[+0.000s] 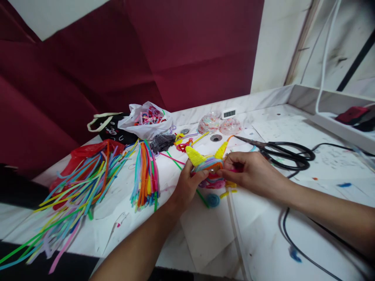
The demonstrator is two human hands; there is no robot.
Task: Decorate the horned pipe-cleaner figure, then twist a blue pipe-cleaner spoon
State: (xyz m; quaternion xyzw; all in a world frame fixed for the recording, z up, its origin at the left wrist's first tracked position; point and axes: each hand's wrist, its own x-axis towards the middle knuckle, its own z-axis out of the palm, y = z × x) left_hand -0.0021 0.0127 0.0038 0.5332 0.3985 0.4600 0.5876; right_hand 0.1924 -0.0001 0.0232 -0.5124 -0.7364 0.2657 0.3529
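Between my hands is a colourful pipe-cleaner figure point(208, 164) wound in blue, orange and pink, with two pointed yellow ears on top. My left hand point(187, 180) is closed around its left side, thumb across the front. On the other side my right hand point(244, 167) pinches at the figure's edge; a bit of pink shows by its fingers, but exactly what they grip is hidden. A small shiny spot shows on the front between the thumbs. Just below lies a coiled blue pipe-cleaner disc point(213, 200), near a short yellow piece point(228, 193).
Black-handled scissors point(281, 154) lie right of my right hand, by a black cable point(288, 230). Pipe-cleaner bundles point(145, 175) and a loose pile point(79, 187) spread leftward. Behind stand a white bag of scraps point(140, 127), clear domes point(209, 123) and a digital timer point(229, 114).
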